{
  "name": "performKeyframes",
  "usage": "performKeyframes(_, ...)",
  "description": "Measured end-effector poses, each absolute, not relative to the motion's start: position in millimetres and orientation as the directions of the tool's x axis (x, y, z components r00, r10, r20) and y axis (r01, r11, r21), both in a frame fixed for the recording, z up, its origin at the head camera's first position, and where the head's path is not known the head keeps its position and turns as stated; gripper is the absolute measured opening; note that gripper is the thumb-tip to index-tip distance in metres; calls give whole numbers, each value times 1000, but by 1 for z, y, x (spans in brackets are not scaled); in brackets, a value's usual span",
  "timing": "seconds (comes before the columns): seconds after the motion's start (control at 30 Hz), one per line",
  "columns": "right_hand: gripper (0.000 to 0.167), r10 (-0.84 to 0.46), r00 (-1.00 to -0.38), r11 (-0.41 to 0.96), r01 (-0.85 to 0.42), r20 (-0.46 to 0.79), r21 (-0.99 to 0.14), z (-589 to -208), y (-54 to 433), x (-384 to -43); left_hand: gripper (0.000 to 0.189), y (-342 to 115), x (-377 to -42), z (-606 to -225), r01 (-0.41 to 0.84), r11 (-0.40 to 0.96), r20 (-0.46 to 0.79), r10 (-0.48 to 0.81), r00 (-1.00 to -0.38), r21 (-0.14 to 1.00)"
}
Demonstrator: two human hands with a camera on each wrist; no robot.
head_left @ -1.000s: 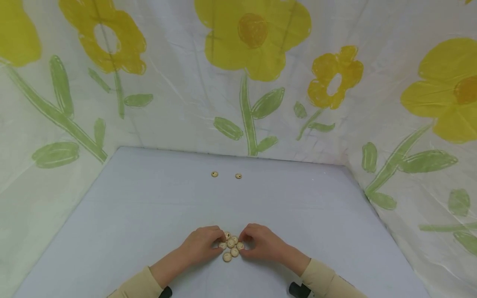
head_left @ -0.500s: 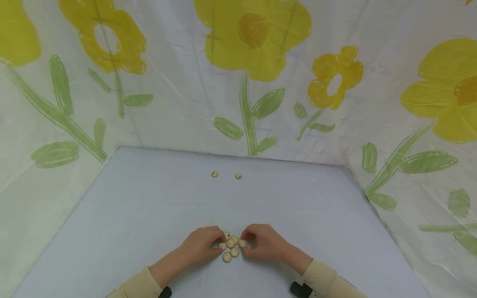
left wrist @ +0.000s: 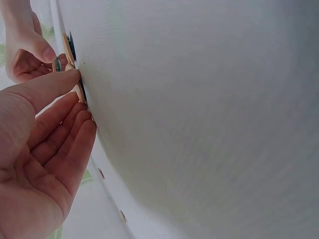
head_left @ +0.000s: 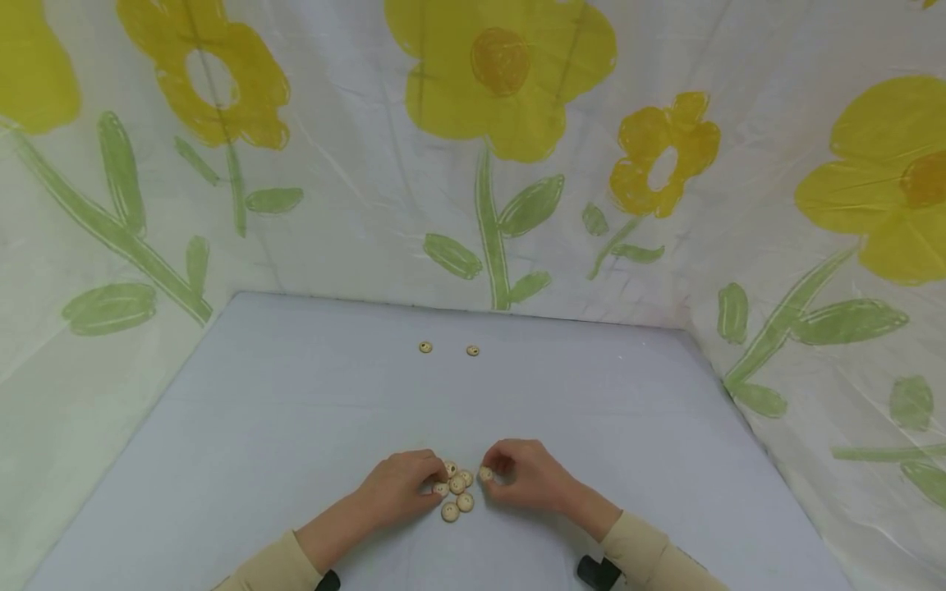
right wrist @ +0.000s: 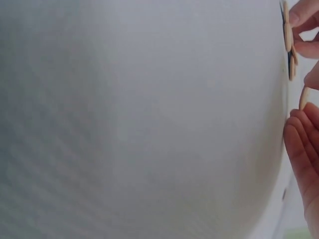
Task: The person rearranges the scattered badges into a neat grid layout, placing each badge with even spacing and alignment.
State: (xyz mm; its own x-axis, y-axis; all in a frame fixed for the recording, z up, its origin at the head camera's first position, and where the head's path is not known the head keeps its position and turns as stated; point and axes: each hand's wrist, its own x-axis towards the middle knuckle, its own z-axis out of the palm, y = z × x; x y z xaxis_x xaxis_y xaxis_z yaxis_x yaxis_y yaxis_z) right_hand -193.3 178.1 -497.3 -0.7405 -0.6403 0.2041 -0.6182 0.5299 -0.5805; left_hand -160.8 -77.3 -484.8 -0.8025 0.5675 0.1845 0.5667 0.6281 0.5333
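Note:
My right hand (head_left: 534, 478) pinches a small round pale wooden disc (head_left: 485, 474) between thumb and fingertips, just right of a cluster of similar discs. In the right wrist view this held disc (right wrist: 303, 98) stands on edge, raised off the tabletop. My left hand (head_left: 395, 488) pinches another wooden disc (head_left: 440, 488) at the cluster's left side, thumb and forefinger at its rim. Between the hands lie several more discs, one central disc (head_left: 457, 485) overlapping its neighbours and one disc (head_left: 450, 512) nearest the body. Small dark marks or holes show on their faces.
Two more wooden discs, a left one (head_left: 425, 347) and a right one (head_left: 473, 350), lie apart near the far edge of the pale table (head_left: 332, 377). A white curtain (head_left: 340, 213) painted with yellow flowers encloses the back and sides.
My right hand has lifted a disc from the cluster's right side and drawn it away to the right and slightly outward. My left hand stays in place at its disc.

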Motion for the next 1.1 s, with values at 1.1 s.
performKeyframes(1.1, 14, -559, -790, 602, -596, 253, -531, -498, 193, -242, 13, -76, -160, -481, 544, 644, 147, 564, -813, 537)
